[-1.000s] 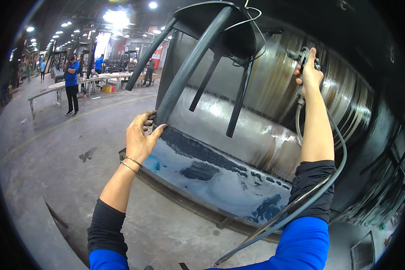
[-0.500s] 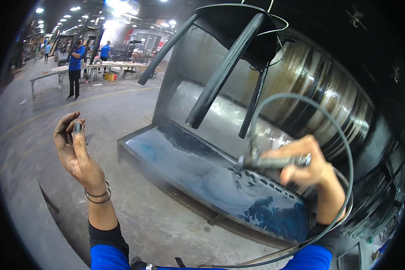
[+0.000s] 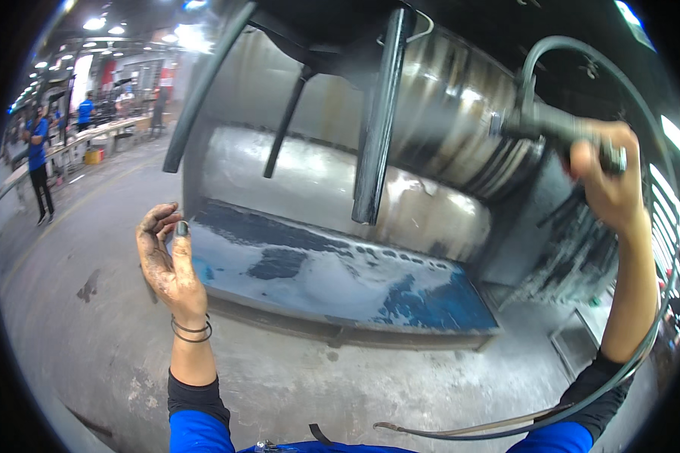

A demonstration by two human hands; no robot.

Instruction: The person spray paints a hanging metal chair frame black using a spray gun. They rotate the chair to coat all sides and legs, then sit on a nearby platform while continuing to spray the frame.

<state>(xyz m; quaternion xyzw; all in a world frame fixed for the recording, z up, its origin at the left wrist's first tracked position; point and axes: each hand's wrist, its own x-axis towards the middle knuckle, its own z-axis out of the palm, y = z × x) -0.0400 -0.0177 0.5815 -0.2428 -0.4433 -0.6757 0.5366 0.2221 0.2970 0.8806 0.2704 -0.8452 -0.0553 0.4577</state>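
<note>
My right hand (image 3: 613,177) is raised at the right and wrapped round a spray gun (image 3: 555,128). A grey hose (image 3: 646,90) loops up from the gun and runs down beside my forearm. The nozzle faces left, apart from a dark hanging seat-like piece (image 3: 321,53) with long legs, perhaps a chair or stool. Faint mist hangs between the nozzle and the nearest leg (image 3: 378,136). My left hand (image 3: 175,260), smudged dark on fingers and palm, is held up at the left. Its fingers are loosely curled and apart, with nothing in them. The piece's upper part is cut off.
Below the piece lies a low tray (image 3: 340,332) with blue, black and whitish residue. A streaked metal booth wall (image 3: 302,158) rises behind it. Far left, a person in blue (image 3: 38,155) stands near a long workbench (image 3: 113,132). A frame (image 3: 582,343) leans at the right.
My right hand and the spray gun have gone up and to the right. The view has swung right, the hanging piece is turned differently, and my left hand remains raised and unfilled.
</note>
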